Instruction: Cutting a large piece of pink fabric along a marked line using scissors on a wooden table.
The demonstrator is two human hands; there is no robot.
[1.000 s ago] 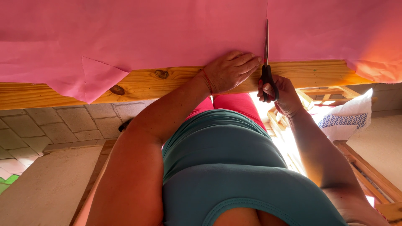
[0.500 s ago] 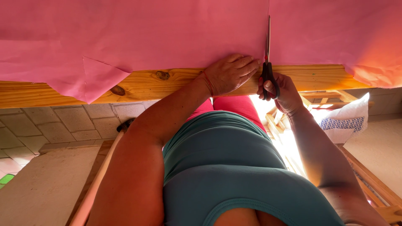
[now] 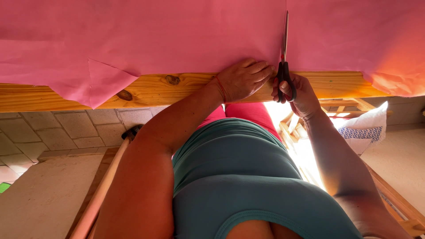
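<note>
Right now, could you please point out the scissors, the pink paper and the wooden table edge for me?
scissors (image 3: 283,66): head view, on the pivot above the black handles.
pink paper (image 3: 177,35): head view, on the flat sheet left of the cut.
wooden table edge (image 3: 155,90): head view, on the bare front face.

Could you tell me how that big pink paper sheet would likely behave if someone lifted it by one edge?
The pink paper sheet would probably flop and sag: its torn flap already droops over the wooden table edge. It looks thin and light, so a push may slide or crease it; the left hand presses it flat. The scissors in the right hand suggest it tears easily.
</note>
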